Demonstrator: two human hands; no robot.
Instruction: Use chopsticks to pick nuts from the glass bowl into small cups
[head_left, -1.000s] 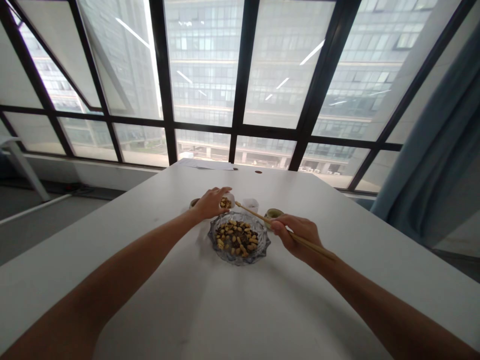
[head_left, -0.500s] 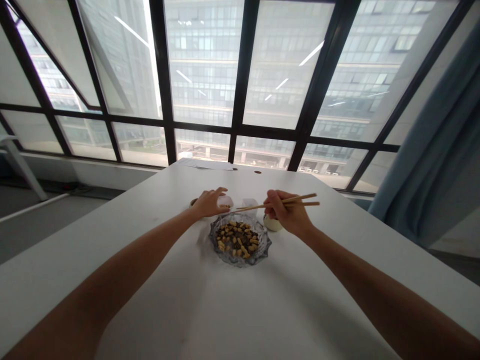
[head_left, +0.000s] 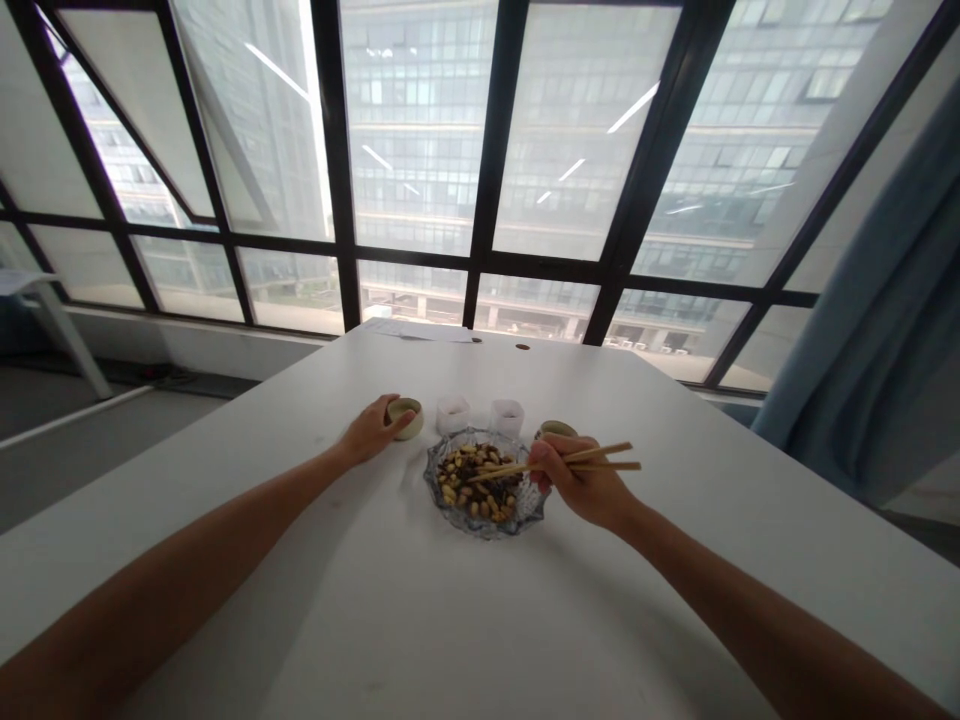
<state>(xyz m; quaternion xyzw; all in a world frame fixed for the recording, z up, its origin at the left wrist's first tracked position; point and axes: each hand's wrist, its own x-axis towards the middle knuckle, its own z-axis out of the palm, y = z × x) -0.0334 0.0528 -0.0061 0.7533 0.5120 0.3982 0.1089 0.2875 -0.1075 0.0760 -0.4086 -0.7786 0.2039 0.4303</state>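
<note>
Left hand (head_left: 371,430) now holds a cup (head_left: 407,427), right hand (head_left: 577,480) chopsticks (head_left: 611,449) over nuts (head_left: 480,507).

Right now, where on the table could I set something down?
The table looks bare between the forearms, nearer than the bowl, and behind the white cups up to the papers. It is crowded around the bowl: chopsticks in the right hand cross it, white cups stand behind, and the left hand grips the left cup.
</note>
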